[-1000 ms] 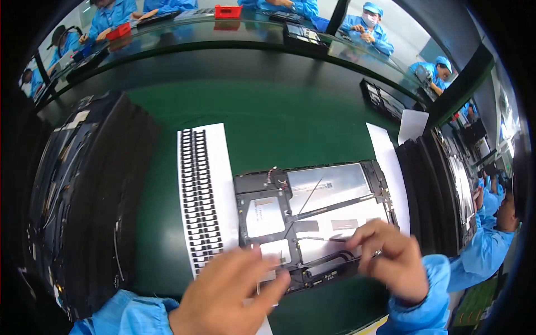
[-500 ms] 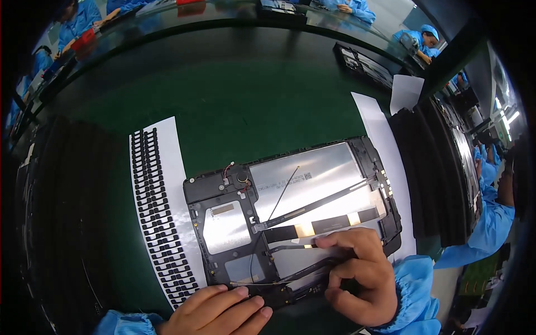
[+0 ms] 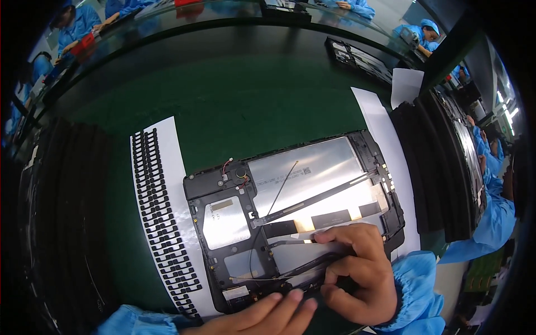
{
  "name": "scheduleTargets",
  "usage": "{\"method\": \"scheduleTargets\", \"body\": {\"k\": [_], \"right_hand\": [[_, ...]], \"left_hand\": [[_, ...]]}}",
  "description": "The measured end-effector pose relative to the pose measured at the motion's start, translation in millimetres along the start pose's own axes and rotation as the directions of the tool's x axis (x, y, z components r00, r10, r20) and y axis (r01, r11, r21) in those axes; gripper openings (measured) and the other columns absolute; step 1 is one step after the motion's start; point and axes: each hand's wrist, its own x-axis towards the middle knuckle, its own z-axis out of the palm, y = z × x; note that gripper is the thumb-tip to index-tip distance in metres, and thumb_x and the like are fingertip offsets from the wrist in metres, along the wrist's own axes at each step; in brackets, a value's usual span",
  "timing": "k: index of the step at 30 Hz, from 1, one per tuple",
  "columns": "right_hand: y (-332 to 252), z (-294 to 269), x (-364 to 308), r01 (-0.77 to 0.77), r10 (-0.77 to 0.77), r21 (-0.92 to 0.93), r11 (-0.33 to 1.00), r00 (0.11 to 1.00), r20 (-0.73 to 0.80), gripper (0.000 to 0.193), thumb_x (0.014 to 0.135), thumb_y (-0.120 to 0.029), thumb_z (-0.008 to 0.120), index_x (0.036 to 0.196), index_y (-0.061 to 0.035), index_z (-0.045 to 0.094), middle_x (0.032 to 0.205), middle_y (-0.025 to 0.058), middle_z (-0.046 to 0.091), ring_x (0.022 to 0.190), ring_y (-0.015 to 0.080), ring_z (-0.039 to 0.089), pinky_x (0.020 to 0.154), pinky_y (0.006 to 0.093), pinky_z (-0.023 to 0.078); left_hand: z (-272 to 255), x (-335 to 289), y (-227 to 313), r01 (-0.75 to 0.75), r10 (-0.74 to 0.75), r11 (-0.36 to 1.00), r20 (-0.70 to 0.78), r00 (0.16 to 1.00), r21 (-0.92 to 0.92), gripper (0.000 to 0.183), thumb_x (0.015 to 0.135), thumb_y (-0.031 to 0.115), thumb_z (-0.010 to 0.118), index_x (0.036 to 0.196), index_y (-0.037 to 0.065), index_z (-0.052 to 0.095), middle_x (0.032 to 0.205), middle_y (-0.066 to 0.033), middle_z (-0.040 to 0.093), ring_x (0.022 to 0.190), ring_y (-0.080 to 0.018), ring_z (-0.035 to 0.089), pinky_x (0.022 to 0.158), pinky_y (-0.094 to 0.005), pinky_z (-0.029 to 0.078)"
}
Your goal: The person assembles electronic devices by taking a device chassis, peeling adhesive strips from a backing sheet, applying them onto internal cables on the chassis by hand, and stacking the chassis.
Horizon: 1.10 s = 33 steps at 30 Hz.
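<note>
An opened tablet frame (image 3: 229,255) lies in front of me, with silver metal plates and black flat cables. My right hand (image 3: 363,273) is over its near right part. The index fingertip touches a thin flat cable (image 3: 287,242) beside its gold end; the thumb and middle finger curl together at the near edge, and anything between them is hidden. My left hand (image 3: 268,315) lies along the near edge, fingers stretched and slightly apart, holding nothing visible. A thin antenna wire (image 3: 254,278) runs past its fingertips. A small red wire (image 3: 226,167) stands up at the far left corner.
To the left, a white sheet (image 3: 177,167) carries rows of small black parts. More white paper (image 3: 371,111) lies under the frame's right side. Black stacks (image 3: 72,223) flank both sides. Another device (image 3: 357,58) sits at the back right. Co-workers in blue (image 3: 78,25) sit beyond.
My left hand has slid right along the near edge, uncovering a pale label at the near left corner. The frame has tilted slightly in view. My right hand stays about where it was.
</note>
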Motion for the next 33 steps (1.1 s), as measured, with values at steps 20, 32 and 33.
{"method": "scheduleTargets", "body": {"k": [20,32,33], "right_hand": [[4.9,2.6,-9.8,0.260,-0.276,-0.161,0.952,0.957,-0.088,0.017,0.052,-0.004,0.066,0.068,-0.0046,0.060,0.092,0.0122,0.057,0.086,0.0275,0.051,0.072,0.0340,0.042],[8.6,1.2,-9.2,0.257,-0.259,-0.032,0.966,0.961,-0.092,0.020,0.051,0.000,0.065,0.068,-0.0016,0.055,0.089,0.0117,0.057,0.083,0.0260,0.050,0.069,0.0328,0.042],[8.9,1.2,-9.6,0.266,-0.268,-0.037,0.963,0.959,-0.092,0.019,0.051,0.000,0.065,0.067,-0.0014,0.055,0.089,0.0120,0.057,0.083,0.0262,0.050,0.069,0.0330,0.042]], "left_hand": [[14.3,-1.4,0.2,-0.070,0.060,0.987,0.076,0.995,0.144,0.028,0.073,0.010,0.047,0.092,-0.006,0.058,0.102,-0.0134,0.056,0.096,-0.0244,0.054,0.083,-0.0311,0.044],[19.2,1.0,-0.6,0.011,-0.014,0.999,-0.056,0.998,-0.047,0.024,0.072,0.007,0.050,0.088,-0.008,0.059,0.100,-0.0158,0.055,0.093,-0.0270,0.054,0.076,-0.0318,0.047],[19.4,1.7,-0.7,0.009,-0.012,0.999,-0.061,0.998,-0.045,0.024,0.071,0.006,0.050,0.088,-0.008,0.059,0.099,-0.0159,0.055,0.093,-0.0270,0.055,0.075,-0.0316,0.047]]}}
